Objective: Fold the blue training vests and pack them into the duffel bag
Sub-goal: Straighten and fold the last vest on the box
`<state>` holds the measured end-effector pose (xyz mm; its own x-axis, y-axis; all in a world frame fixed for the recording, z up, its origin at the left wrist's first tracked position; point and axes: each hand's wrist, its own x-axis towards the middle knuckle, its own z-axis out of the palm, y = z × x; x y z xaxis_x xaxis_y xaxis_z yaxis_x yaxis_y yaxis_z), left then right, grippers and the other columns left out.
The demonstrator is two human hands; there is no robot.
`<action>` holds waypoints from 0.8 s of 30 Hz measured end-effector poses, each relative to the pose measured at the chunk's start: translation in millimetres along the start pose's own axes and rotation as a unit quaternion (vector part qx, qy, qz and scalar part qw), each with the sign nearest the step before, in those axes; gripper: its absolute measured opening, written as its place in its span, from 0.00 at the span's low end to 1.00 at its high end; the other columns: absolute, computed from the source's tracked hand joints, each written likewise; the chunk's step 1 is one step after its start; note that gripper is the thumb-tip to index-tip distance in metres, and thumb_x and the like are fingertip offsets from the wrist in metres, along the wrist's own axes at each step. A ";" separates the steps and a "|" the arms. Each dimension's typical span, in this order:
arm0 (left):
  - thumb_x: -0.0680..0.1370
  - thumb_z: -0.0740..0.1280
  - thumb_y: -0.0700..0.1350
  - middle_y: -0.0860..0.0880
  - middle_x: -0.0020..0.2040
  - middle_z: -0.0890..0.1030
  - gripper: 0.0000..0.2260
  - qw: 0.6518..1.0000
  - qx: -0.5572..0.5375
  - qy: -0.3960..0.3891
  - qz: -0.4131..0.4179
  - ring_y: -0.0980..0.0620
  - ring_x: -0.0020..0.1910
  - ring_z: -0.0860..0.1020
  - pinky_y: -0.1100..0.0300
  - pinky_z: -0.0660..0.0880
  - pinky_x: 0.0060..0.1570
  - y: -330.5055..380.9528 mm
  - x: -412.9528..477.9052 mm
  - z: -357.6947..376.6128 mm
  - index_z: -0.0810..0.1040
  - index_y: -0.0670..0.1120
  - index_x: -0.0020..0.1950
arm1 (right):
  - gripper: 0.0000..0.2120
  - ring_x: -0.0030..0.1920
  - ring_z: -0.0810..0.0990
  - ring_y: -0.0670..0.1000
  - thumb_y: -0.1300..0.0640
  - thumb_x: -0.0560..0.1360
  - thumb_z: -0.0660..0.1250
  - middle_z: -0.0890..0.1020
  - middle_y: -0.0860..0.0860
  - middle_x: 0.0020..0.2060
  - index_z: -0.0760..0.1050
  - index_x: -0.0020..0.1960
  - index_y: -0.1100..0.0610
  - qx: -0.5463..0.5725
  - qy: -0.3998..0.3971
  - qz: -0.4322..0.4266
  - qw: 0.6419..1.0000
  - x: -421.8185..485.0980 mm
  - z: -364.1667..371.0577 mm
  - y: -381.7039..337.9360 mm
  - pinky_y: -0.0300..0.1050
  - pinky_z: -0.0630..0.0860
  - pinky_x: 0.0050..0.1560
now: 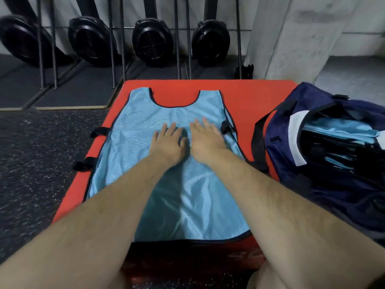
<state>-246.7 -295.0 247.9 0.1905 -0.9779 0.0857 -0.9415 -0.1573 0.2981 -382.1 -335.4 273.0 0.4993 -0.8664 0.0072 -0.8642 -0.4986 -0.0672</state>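
A light blue training vest (145, 122) with black trim lies spread flat on a red padded box (250, 97), neck opening at the far end. My left hand (168, 142) and my right hand (206, 138) lie side by side on the middle of the vest, palms down with fingers straight, pressing the fabric. A navy duffel bag (291, 130) stands open on the right of the box. Folded blue vests (341, 130) show inside its opening.
Black elastic side straps (98, 131) of the vest hang over the box's left edge. Dark speckled floor (37, 153) lies to the left. Black machines (152, 42) stand on end in a row behind. A concrete wall (302, 38) rises at the back right.
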 end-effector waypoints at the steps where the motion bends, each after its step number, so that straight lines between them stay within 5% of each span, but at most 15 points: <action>1: 0.84 0.51 0.53 0.52 0.82 0.53 0.24 1.000 0.011 -0.008 0.002 0.48 0.80 0.48 0.46 0.45 0.77 -7.2 -1.1 -0.2 0.57 0.52 0.80 | 0.29 0.81 0.43 0.52 0.55 0.83 0.51 0.49 0.50 0.82 0.48 0.82 0.56 0.044 0.001 -0.029 0.999 -0.9 4.5 -15.4 0.52 0.42 0.80; 4: 0.84 0.51 0.52 0.51 0.81 0.53 0.23 1.000 -0.004 -0.019 -0.002 0.49 0.80 0.50 0.46 0.48 0.77 -22.0 -3.7 2.1 0.58 0.51 0.80 | 0.26 0.81 0.47 0.50 0.55 0.85 0.48 0.53 0.49 0.81 0.52 0.82 0.55 0.152 -0.003 -0.045 0.987 -2.7 19.0 -35.8 0.50 0.45 0.80; 10: 0.83 0.46 0.61 0.53 0.82 0.50 0.27 0.998 0.010 -0.034 -0.049 0.50 0.80 0.45 0.47 0.44 0.78 -56.4 -5.9 -7.9 0.54 0.53 0.81 | 0.27 0.81 0.42 0.47 0.50 0.85 0.42 0.45 0.47 0.82 0.46 0.82 0.54 0.092 -0.033 0.005 0.995 -8.9 25.5 -18.0 0.49 0.40 0.80; 14: 0.84 0.45 0.57 0.51 0.82 0.50 0.26 0.995 0.026 -0.024 -0.088 0.48 0.80 0.46 0.46 0.43 0.78 -92.2 -9.2 -22.8 0.53 0.50 0.81 | 0.28 0.81 0.42 0.50 0.52 0.84 0.44 0.44 0.51 0.82 0.44 0.82 0.57 0.052 -0.047 0.030 0.997 -9.0 11.8 -24.4 0.50 0.41 0.80; 24: 0.84 0.51 0.49 0.47 0.81 0.56 0.21 0.997 -0.038 0.043 -0.052 0.48 0.80 0.51 0.49 0.46 0.78 -113.9 -14.8 -42.1 0.64 0.47 0.77 | 0.30 0.81 0.45 0.50 0.58 0.82 0.51 0.48 0.50 0.82 0.48 0.82 0.56 0.125 0.009 -0.078 0.989 2.9 24.9 -136.4 0.49 0.42 0.80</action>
<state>-130.7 -256.8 252.7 0.3131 -0.9406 0.1310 -0.8923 -0.2441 0.3797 -261.2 -269.2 257.4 0.6226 -0.7807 0.0545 -0.7331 -0.6062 -0.3084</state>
